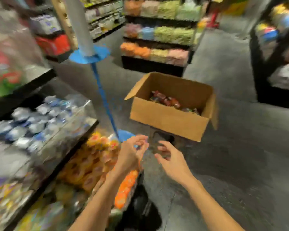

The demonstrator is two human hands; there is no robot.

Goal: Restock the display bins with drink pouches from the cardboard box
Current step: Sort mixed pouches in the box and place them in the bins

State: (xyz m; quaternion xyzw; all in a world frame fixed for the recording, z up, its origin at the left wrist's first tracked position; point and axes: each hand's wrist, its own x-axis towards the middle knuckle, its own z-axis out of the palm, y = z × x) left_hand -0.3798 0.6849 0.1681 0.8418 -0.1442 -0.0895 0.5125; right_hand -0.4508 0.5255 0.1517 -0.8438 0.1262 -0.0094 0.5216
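The 2 hands hang in the aisle, short of the box (167, 119). The right hand (170, 160) is empty, its fingers spread and relaxed, aimed at the box just beyond its fingertips. The left hand (132, 151) has its fingers curled toward the thumb, and blur hides whether they pinch anything. The pouches (169, 100) lie in a low loose heap on the box floor, well ahead of both hands. The bin (132, 185) of orange packs sits under and left of the left wrist and looks fairly full.

The pouches are probably soft, liquid-filled and slick-skinned. Each would be light alone but would sag and slide in a bunch. It seems best to pinch the flat top seam, or to scoop several from beneath with 2 cupped hands. Squeezing the belly is best avoided.
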